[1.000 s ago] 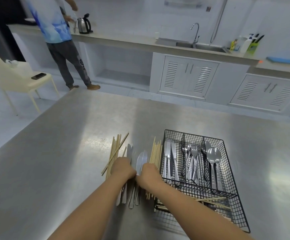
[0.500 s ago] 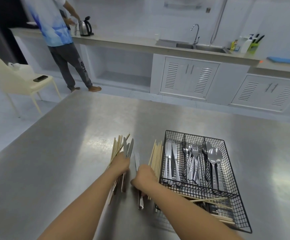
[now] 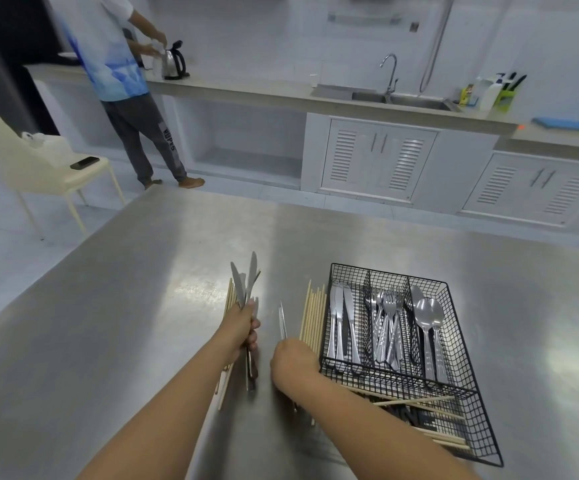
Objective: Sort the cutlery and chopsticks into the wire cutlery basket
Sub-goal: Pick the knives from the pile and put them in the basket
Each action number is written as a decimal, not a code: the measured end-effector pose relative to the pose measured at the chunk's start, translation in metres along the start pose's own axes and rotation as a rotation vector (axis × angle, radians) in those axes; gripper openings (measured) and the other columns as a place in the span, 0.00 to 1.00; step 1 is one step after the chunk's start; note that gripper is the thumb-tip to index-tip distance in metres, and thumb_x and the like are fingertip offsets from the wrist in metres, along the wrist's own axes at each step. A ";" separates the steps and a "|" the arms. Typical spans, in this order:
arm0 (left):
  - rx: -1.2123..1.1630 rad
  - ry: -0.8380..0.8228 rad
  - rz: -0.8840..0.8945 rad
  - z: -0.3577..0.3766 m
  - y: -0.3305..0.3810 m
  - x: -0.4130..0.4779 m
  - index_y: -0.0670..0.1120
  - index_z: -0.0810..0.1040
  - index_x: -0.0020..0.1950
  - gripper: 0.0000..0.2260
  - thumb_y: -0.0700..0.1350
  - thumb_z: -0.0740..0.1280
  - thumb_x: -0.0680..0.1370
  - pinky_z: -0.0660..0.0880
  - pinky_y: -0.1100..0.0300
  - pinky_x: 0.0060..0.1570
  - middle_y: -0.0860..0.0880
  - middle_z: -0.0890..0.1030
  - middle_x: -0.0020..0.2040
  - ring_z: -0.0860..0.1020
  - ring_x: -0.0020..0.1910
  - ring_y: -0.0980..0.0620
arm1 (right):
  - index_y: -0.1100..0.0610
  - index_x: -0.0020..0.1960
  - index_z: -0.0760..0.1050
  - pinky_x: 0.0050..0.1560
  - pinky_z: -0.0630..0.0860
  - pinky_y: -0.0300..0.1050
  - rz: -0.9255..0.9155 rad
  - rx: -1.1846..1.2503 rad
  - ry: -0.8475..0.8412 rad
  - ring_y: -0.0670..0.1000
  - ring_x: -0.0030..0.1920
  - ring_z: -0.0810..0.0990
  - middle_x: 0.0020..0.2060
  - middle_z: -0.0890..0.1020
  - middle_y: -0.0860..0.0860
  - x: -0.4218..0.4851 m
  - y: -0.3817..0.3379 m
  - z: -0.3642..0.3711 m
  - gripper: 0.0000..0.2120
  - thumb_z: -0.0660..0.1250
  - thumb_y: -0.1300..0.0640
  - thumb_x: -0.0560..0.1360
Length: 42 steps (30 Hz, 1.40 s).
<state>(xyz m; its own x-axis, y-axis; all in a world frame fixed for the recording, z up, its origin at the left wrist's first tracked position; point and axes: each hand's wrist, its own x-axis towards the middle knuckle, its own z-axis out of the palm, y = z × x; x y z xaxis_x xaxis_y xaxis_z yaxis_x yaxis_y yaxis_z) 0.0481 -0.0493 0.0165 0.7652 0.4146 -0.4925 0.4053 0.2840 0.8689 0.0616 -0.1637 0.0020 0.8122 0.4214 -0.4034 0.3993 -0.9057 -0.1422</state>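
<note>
Cutlery sits partly sorted in the black wire basket [image 3: 454,403] on the right side of the steel table [image 3: 142,306]: table knives [image 3: 341,323] fill the left lengthwise compartment, forks [image 3: 388,323] the middle one, and spoons [image 3: 428,327] the right one. A crosswise compartment at the near end holds several wooden chopsticks [image 3: 416,403], lying across the basket.

The left hand [image 3: 241,329] is closed around a small bunch of knives [image 3: 246,285], their blades fanned upward and away from the person and their handles poking out below the fist. Under and behind that hand a loose pile of chopsticks [image 3: 227,299] lies on the table (partly hidden by the wrist). The right hand [image 3: 293,362] is curled shut around a single slim piece of cutlery [image 3: 282,320], seen edge-on, so I cannot tell what kind it is; its tip points away from the person. Just right of it, a second bundle of chopsticks [image 3: 312,313] lies on the table, running alongside the basket's left wall.

Far across the room, another person [image 3: 118,81] stands at a counter by a kettle [image 3: 172,62], and a pale chair [image 3: 21,161] with a phone [image 3: 84,163] on its seat stands at the left.
</note>
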 end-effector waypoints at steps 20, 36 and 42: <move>-0.125 -0.068 -0.046 0.012 0.011 0.001 0.46 0.67 0.46 0.08 0.49 0.56 0.82 0.58 0.67 0.18 0.50 0.64 0.30 0.59 0.17 0.56 | 0.60 0.61 0.65 0.30 0.77 0.47 0.061 1.604 -0.145 0.51 0.28 0.73 0.33 0.73 0.54 -0.007 0.068 -0.053 0.10 0.50 0.63 0.81; -0.156 -0.237 -0.005 0.082 0.044 -0.004 0.43 0.74 0.56 0.08 0.35 0.57 0.81 0.67 0.66 0.19 0.45 0.77 0.44 0.68 0.28 0.54 | 0.71 0.66 0.68 0.33 0.74 0.41 0.421 1.368 0.023 0.51 0.34 0.76 0.38 0.77 0.57 0.020 0.103 -0.061 0.18 0.57 0.67 0.77; -0.082 -0.244 -0.005 0.103 0.048 -0.003 0.41 0.73 0.53 0.12 0.28 0.57 0.78 0.72 0.65 0.27 0.43 0.77 0.47 0.72 0.33 0.53 | 0.67 0.70 0.62 0.41 0.71 0.43 0.454 1.273 0.070 0.52 0.45 0.76 0.57 0.76 0.61 0.016 0.104 -0.058 0.20 0.55 0.66 0.79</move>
<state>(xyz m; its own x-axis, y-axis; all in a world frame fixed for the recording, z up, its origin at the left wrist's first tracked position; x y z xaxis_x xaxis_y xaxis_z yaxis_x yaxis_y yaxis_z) 0.1165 -0.1259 0.0644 0.8654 0.1953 -0.4615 0.3748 0.3589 0.8548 0.1406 -0.2490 0.0332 0.8012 0.0430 -0.5969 -0.5444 -0.3617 -0.7568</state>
